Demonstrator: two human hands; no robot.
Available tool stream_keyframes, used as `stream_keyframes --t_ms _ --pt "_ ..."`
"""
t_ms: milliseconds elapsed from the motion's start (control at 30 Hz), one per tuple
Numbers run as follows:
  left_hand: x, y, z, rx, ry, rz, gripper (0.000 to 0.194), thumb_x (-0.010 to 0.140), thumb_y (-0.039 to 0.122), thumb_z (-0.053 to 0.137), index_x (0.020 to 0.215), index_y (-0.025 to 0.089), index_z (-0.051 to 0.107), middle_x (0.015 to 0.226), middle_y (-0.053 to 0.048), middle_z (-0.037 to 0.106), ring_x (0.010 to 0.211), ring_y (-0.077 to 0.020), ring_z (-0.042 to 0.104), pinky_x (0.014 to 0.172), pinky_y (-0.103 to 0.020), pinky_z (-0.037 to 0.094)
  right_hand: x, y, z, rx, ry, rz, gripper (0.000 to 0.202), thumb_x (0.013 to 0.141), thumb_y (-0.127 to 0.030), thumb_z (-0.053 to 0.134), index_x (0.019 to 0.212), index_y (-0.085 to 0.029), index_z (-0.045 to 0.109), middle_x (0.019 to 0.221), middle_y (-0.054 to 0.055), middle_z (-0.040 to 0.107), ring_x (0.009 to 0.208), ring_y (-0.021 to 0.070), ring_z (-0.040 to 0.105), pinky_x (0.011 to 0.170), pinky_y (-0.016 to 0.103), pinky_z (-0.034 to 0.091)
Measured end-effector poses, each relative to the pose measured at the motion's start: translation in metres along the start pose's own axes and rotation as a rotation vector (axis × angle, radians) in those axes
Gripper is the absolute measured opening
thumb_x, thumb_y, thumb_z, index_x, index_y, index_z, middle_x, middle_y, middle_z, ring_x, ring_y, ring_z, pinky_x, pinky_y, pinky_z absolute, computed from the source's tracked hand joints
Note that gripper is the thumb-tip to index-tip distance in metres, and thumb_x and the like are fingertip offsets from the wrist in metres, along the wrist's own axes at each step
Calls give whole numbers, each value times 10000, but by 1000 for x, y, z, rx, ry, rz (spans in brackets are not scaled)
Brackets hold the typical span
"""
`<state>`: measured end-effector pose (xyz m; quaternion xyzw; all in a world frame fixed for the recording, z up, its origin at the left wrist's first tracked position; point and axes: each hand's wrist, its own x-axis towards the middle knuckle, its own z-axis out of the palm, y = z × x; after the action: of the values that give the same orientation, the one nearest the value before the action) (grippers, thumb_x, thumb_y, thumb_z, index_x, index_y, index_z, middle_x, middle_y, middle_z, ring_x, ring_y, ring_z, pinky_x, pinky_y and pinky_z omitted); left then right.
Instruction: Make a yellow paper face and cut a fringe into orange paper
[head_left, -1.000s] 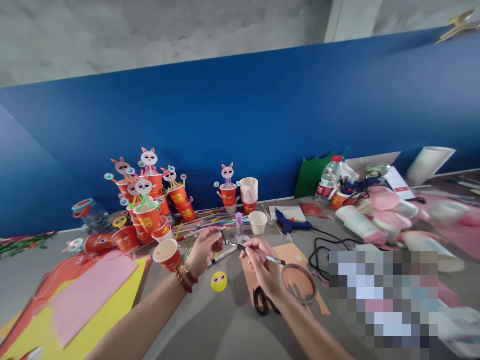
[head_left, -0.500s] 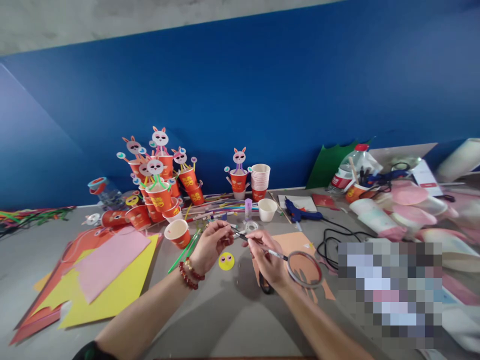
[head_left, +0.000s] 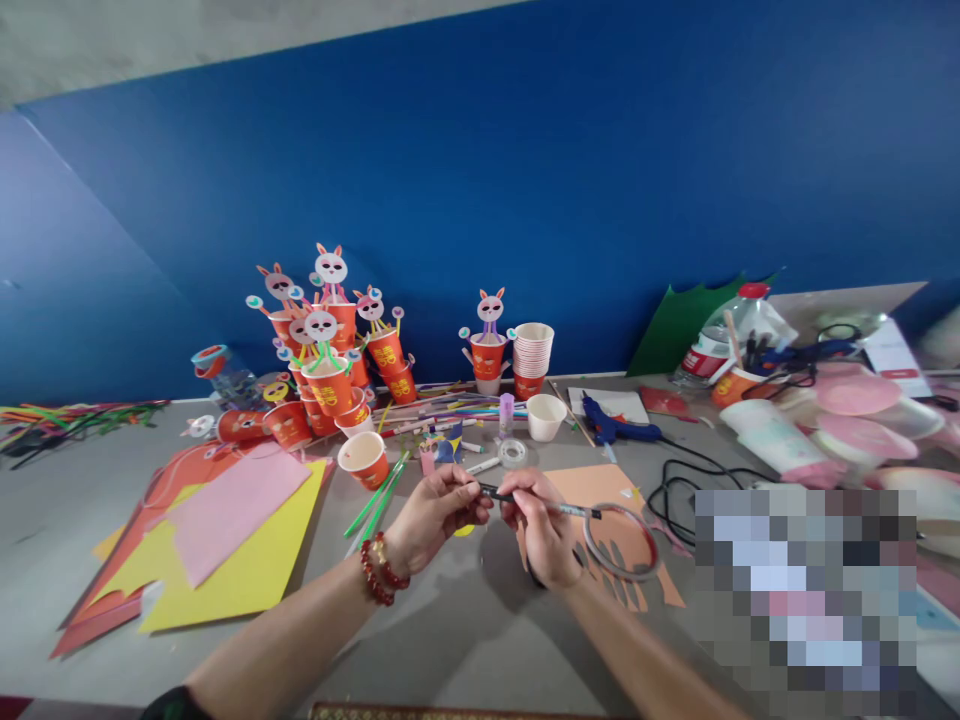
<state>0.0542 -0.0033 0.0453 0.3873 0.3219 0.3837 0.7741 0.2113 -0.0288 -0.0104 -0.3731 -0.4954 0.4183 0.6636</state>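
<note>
Blue wall behind a cluttered grey craft table [head_left: 450, 640]. Over it, the right hand [head_left: 544, 530] pinches a thin black-and-white marker pen [head_left: 551, 506]; the left hand [head_left: 435, 510] closes its fingertips on the pen's tip end. Seemingly uncapping: pulling straight apart looks needed. An orange paper cup [head_left: 364, 460] stands nearby.

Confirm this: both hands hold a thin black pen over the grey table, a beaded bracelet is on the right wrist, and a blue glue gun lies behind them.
Wrong wrist. In the head view the beaded bracelet is on the left wrist. The rest stands: the left hand and right hand hold the thin black pen over the grey table, with the blue glue gun behind.
</note>
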Motion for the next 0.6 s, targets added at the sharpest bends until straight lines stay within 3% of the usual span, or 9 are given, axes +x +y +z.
stream_keyframes --t_ms 200,300,400,500,600 --pt "-9 -13 -4 76 41 61 368 741 389 804 838 172 524 763 -49 712 648 -132 667 673 -253 525 -5 -3 5 46 -6 11 201 888 -270 447 769 -207 597 604 -20 482 505 128 423 467 250 325" --pt "-5 -17 -12 410 35 155 378 812 517 686 842 181 514 766 -62 707 654 -165 673 666 -302 541 -3 -4 5 8 -21 58 191 890 -318 483 778 -206 590 582 -32 483 491 121 433 466 241 334" --pt "2 -9 -27 661 39 226 386 784 530 700 782 173 552 691 -61 685 613 -195 655 608 -312 526 5 -4 7 16 -49 222 225 902 -428 521 953 -218 581 557 -52 507 454 119 444 432 221 328" --pt "6 8 -49 869 179 369 270 817 452 693 864 196 625 827 -54 684 787 -212 642 733 -303 495 16 -5 8 78 3 343 461 869 -600 522 1119 -212 533 558 -48 551 407 117 412 383 216 296" --pt "3 19 -67 1085 307 474 185 851 395 658 940 233 658 975 -64 667 958 -250 594 875 -334 443 24 -10 6 103 174 319 543 844 -645 532 1164 -208 513 578 -41 565 403 106 377 367 209 236"
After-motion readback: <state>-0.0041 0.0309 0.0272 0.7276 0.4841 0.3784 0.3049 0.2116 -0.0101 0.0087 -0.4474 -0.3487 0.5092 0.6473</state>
